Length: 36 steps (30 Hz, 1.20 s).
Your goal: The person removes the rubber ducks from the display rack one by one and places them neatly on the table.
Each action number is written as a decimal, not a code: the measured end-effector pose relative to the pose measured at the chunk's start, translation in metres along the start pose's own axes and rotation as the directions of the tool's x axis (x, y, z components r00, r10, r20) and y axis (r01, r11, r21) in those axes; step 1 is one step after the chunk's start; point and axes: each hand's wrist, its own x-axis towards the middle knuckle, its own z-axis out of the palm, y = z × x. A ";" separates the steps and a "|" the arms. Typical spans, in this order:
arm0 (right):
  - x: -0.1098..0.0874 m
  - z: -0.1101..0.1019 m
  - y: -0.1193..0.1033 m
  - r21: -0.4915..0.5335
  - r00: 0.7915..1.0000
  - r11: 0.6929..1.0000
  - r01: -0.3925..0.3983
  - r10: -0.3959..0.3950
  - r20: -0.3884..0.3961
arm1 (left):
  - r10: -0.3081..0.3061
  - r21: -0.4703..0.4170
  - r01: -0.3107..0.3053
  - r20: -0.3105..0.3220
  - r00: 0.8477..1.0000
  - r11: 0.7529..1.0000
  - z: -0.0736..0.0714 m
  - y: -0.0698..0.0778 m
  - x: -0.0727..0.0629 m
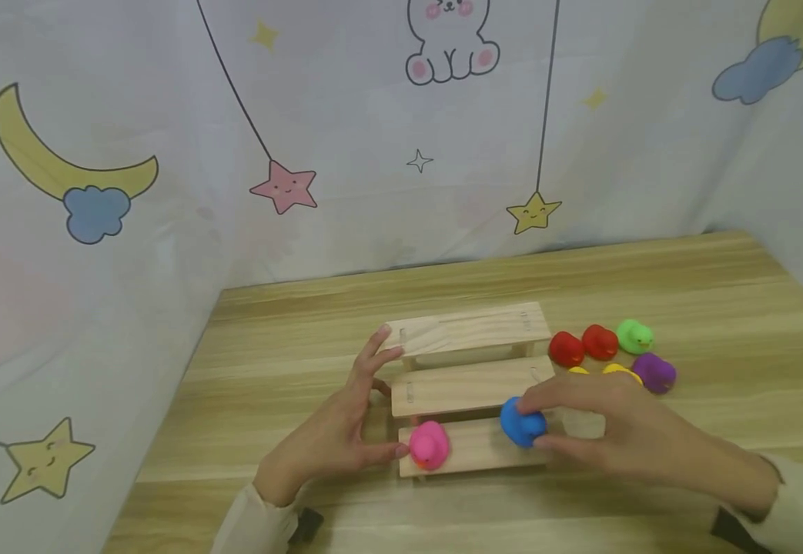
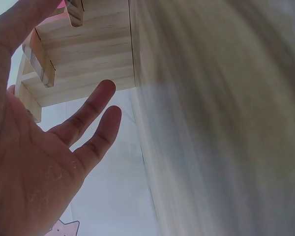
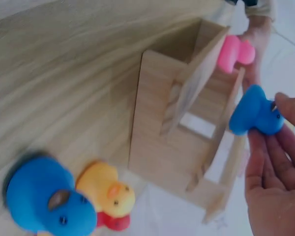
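A three-step wooden shelf [image 1: 470, 388] stands on the table. At the left end of its lowest step sits a pink rubber duck [image 1: 429, 446]. My left hand [image 1: 335, 431] spreads its fingers along the shelf's left side; its thumb tip is beside the pink duck, and I cannot tell if they touch. In the left wrist view the left palm [image 2: 39, 182] holds nothing. With thumb and fingers my right hand [image 1: 630, 423] pinches a blue rubber duck [image 1: 522, 423] at the right part of the lowest step. Whether that duck rests on the wood is unclear.
Right of the shelf stand two red ducks [image 1: 600, 342], a green duck [image 1: 634, 337], a purple duck [image 1: 654, 373] and yellow ducks partly behind the right hand. Another blue duck [image 3: 49, 196] shows in the right wrist view. A patterned white cloth [image 1: 373, 115] hangs behind the table.
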 end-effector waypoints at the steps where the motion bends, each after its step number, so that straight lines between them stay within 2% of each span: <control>1: -0.001 -0.003 0.000 -0.012 1.000 1.000 0.007 -0.007 -0.007 | -0.001 0.000 0.001 0.000 1.000 1.000 0.000 0.000 0.000; 5: -0.007 -0.015 0.003 -0.058 0.999 0.998 0.000 -0.002 -0.032 | -0.003 0.002 0.003 0.003 1.000 1.000 0.000 0.000 0.000; 10: -0.015 -0.029 0.006 -0.060 0.994 0.992 -0.111 0.110 -0.017 | -0.012 -0.001 0.012 0.005 1.000 1.000 0.000 -0.001 -0.001; 13: -0.019 -0.036 0.007 -0.038 0.982 0.981 -0.190 0.190 0.003 | -0.018 -0.005 0.018 0.007 1.000 1.000 0.001 -0.001 -0.001; 18: -0.028 -0.044 0.010 -0.003 0.967 0.967 -0.253 0.253 0.018 | -0.010 -0.004 0.010 0.003 1.000 1.000 0.000 0.000 -0.001; 24: -0.042 -0.049 0.022 -0.066 0.941 0.940 -0.335 0.337 0.011 | -0.005 -0.001 0.005 0.000 1.000 1.000 0.000 0.000 -0.001; 28: -0.048 -0.049 0.031 -0.102 0.938 0.933 -0.345 0.347 0.001 | -0.003 -0.003 0.003 0.000 1.000 1.000 0.000 0.000 0.000; 32: -0.052 -0.048 0.039 -0.119 0.943 0.937 -0.329 0.332 0.004 | 0.000 -0.004 0.000 -0.003 1.000 1.000 0.000 -0.001 0.000; 36: -0.059 -0.042 0.053 -0.137 0.974 0.965 -0.224 0.227 0.004 | -0.006 -0.011 0.006 0.001 1.000 1.000 0.000 0.000 0.000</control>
